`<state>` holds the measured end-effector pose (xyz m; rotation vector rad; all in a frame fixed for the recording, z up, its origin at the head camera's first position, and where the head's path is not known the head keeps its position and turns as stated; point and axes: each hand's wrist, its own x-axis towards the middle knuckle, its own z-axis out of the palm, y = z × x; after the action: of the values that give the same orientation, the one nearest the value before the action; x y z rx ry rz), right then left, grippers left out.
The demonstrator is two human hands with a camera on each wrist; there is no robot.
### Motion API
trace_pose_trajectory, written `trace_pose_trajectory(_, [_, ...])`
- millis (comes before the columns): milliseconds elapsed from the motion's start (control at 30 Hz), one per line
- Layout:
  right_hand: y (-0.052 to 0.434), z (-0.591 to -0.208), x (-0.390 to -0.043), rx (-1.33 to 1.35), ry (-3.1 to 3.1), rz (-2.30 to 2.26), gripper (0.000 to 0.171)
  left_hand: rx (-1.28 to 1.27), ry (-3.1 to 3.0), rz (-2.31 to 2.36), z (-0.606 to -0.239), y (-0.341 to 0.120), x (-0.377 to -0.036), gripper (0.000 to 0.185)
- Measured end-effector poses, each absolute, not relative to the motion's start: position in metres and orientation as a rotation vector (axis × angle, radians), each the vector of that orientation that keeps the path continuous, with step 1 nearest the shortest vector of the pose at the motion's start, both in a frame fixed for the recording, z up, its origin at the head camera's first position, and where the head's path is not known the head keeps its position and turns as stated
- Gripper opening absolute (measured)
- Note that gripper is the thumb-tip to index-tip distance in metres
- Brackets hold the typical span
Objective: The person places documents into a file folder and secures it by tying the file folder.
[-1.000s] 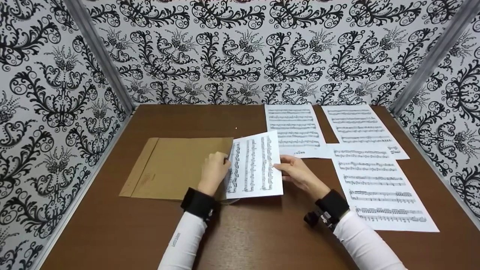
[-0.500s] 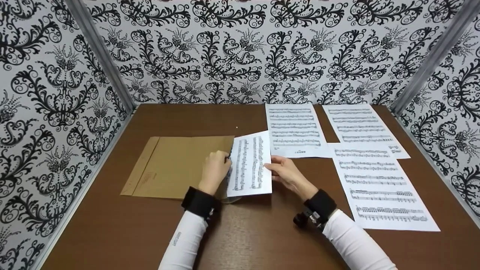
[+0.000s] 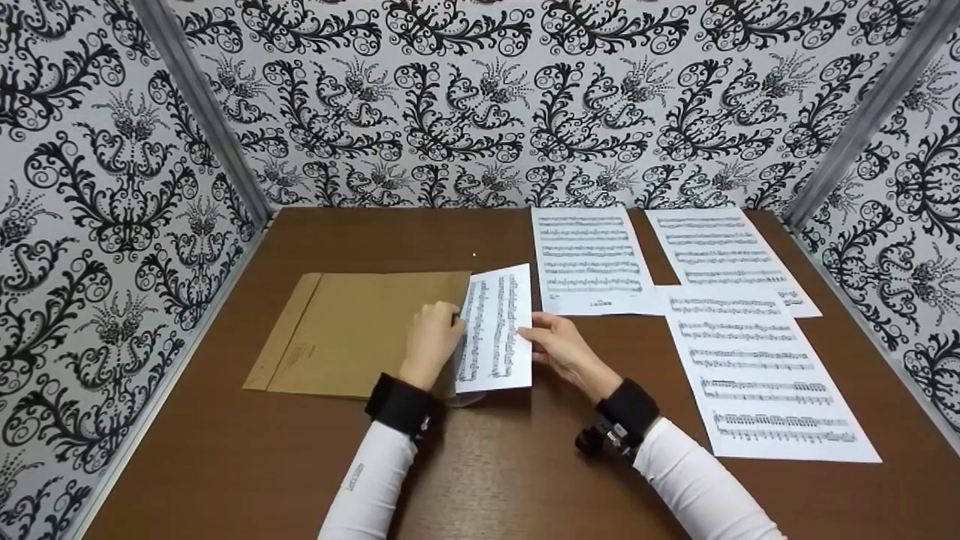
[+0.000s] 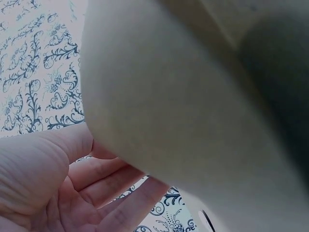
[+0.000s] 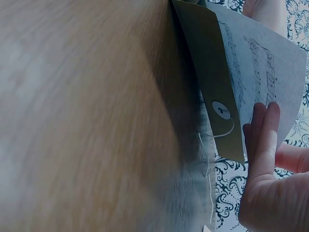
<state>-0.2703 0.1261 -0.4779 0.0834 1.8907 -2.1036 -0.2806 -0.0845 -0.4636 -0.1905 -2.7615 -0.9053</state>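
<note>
Head view. Sheet of music (image 3: 495,330), half inside brown envelope (image 3: 360,334), printed part jutting right from the open mouth. Left hand (image 3: 429,339) at the mouth, fingers curled over the envelope's upper edge, holding it agape. Right hand (image 3: 559,346) on the sheet's right edge, fingers pinching it. Three loose sheets of music (image 3: 750,360) flat on the brown surface (image 3: 510,465), well apart to the right, untouched. Risk, judged: leading corner catching inside the envelope, buckling or creasing the sheet under a push from the right edge alone; envelope skidding left on the smooth surface if the left hand's grip slackens.

Left wrist view. Tan underside of the envelope (image 4: 193,96) filling most of the frame, lifted and bowed. Fingers (image 4: 111,193) of left hand (image 4: 53,193) beneath it, loosely curled, touching the paper; thumb hidden, so grip probably a pinch, not certain. Risk, judged: bowed mouth collapsing and shutting the gap.

Right wrist view. Envelope flap (image 5: 212,82) with round closure disc (image 5: 221,110) and loose string (image 5: 212,145), edge-on beside the sheet of music (image 5: 260,63). Right hand (image 5: 270,174) with fingers laid straight along the sheet's face, thumb behind. Risk, judged: string or flap snagging the sheet's edge; sheet going in askew.
</note>
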Motion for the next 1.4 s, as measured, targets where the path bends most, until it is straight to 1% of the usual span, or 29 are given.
trace_pose_trajectory(100, [0.123, -0.479, -0.271, 0.085, 1.905, -2.089, 0.043, -0.187, -2.757, -0.885, -0.462, -0.084, -0.279, 0.025])
trace_pose_trajectory(267, [0.119, -0.479, -0.271, 0.088, 1.927, -2.072, 0.042, -0.182, -2.749, -0.844, -0.462, -0.084, -0.278, 0.033])
trace_pose_trajectory(333, [0.118, -0.48, -0.271, 0.084, 1.92, -2.082, 0.042, -0.183, -2.745, -0.835, -0.462, -0.083, -0.278, 0.032])
trace_pose_trajectory(500, [0.114, -0.48, -0.272, 0.082, 1.899, -2.098, 0.043, -0.176, -2.759, -0.835, -0.464, -0.083, -0.28, 0.021])
trace_pose_trajectory(633, [0.111, -0.481, -0.272, 0.084, 1.89, -2.105, 0.044, -0.169, -2.765, -0.839, -0.463, -0.083, -0.28, 0.017])
trace_pose_trajectory(1000, [0.103, -0.48, -0.272, 0.083, 1.913, -2.09, 0.041, -0.161, -2.781, -0.863, -0.464, -0.082, -0.28, 0.031])
trace_pose_trajectory(1233, [0.1, -0.479, -0.275, 0.042, 2.011, -2.028, 0.04, -0.197, -2.756, -0.853, -0.465, -0.082, -0.28, 0.019])
trace_pose_trajectory(1400, [0.099, -0.476, -0.275, 0.036, 2.01, -2.014, 0.04, -0.183, -2.774, -0.852, -0.465, -0.083, -0.28, 0.016])
